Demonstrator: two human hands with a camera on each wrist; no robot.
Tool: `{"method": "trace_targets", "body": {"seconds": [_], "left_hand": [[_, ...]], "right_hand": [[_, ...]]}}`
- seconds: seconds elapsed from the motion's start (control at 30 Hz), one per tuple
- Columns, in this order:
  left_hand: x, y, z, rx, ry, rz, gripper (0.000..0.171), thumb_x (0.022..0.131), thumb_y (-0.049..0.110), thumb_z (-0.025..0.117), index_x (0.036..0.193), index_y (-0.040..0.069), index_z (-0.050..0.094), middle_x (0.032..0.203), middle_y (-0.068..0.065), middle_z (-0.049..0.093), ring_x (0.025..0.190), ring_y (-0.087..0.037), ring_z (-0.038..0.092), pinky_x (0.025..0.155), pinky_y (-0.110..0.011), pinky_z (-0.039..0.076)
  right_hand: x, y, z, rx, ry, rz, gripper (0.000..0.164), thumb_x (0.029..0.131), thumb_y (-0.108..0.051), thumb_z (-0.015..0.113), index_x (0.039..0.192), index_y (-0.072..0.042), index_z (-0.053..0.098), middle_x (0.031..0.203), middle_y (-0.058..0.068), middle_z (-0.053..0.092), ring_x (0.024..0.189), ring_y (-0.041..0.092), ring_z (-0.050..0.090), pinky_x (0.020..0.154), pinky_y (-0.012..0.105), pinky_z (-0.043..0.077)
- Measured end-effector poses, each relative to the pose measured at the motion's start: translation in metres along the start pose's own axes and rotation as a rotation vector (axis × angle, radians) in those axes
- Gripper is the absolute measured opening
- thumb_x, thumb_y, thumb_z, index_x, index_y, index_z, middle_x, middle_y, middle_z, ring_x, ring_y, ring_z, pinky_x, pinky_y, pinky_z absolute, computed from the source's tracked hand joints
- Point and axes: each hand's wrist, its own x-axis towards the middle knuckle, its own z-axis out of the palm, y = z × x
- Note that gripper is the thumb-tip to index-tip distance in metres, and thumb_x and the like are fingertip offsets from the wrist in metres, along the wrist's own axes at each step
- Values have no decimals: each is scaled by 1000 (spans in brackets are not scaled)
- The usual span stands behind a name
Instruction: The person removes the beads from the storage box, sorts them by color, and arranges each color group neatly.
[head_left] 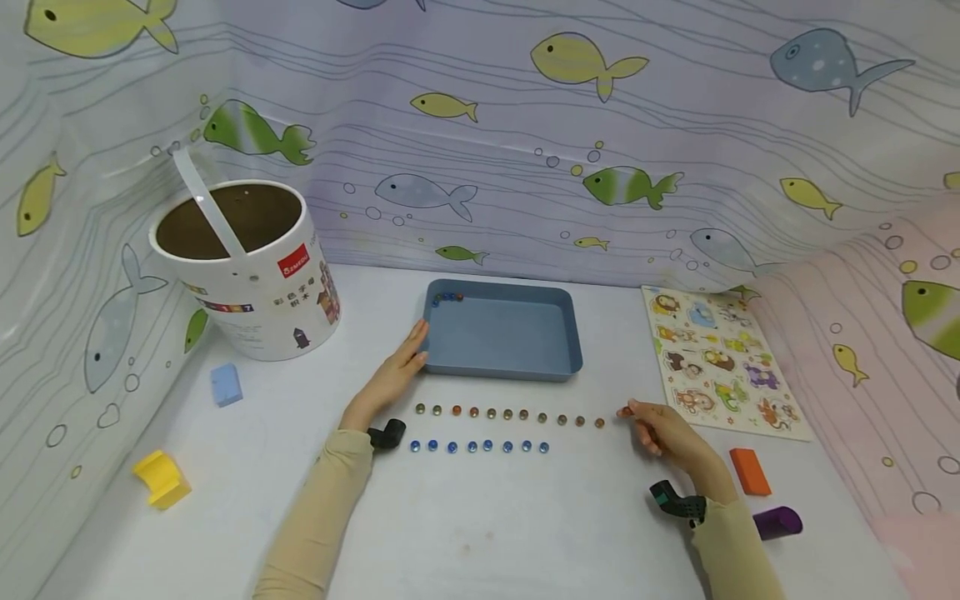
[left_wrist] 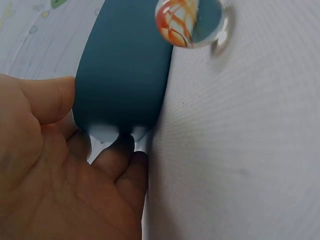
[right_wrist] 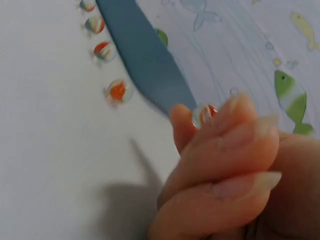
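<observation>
My left hand (head_left: 393, 375) rests against the left end of the blue-grey tray (head_left: 502, 373), thumb near its front corner and fingers along the side wall. In the right wrist view, my right hand (right_wrist: 220, 175) pinches a clear marble (right_wrist: 201, 116) with orange swirls between thumb and fingertips. It is above the table, just past the right end of a row of orange-swirled marbles (head_left: 562, 420). Nearer to me lies a row of blue marbles (head_left: 488, 446). Several blue and orange marbles (head_left: 450, 297) sit in the tray's far left corner.
A white bucket (head_left: 262, 317) with a handle stands at the back left. Light blue (head_left: 226, 385) and yellow blocks (head_left: 162, 479) lie on the left. On the right are an animal puzzle board (head_left: 720, 358), an orange block (head_left: 750, 472) and a purple cylinder (head_left: 778, 522). Fish-print curtain (head_left: 510, 167) surrounds the table.
</observation>
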Motion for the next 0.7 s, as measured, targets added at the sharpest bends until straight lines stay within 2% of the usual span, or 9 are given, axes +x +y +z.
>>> {"method": "trace_targets", "body": {"seconds": [0.2, 0.43, 0.7], "left_hand": [[2, -2, 1, 13, 4, 6, 56, 107, 23, 35, 156, 10, 12, 165, -8, 3, 151, -35, 6, 121, -55, 10], [1, -2, 1, 1, 1, 8, 57, 106, 23, 36, 156, 9, 12, 165, -7, 3, 151, -34, 5, 122, -55, 9], [1, -1, 2, 0, 6, 8, 57, 106, 21, 36, 156, 9, 12, 165, -8, 3, 151, -34, 6, 122, -55, 10]], "right_hand": [[-4, 9, 1, -65, -20, -12, 55, 105, -36, 40, 123, 14, 53, 55, -11, 47, 45, 0, 42, 42, 15, 36], [-3, 5, 6, -120, -2, 43, 44, 101, -28, 50, 125, 10, 52, 57, -8, 52, 46, 3, 47, 43, 16, 42], [-3, 6, 9, -177, -11, 22, 43, 100, -27, 54, 127, 6, 52, 56, -6, 52, 45, 4, 48, 42, 18, 41]]}}
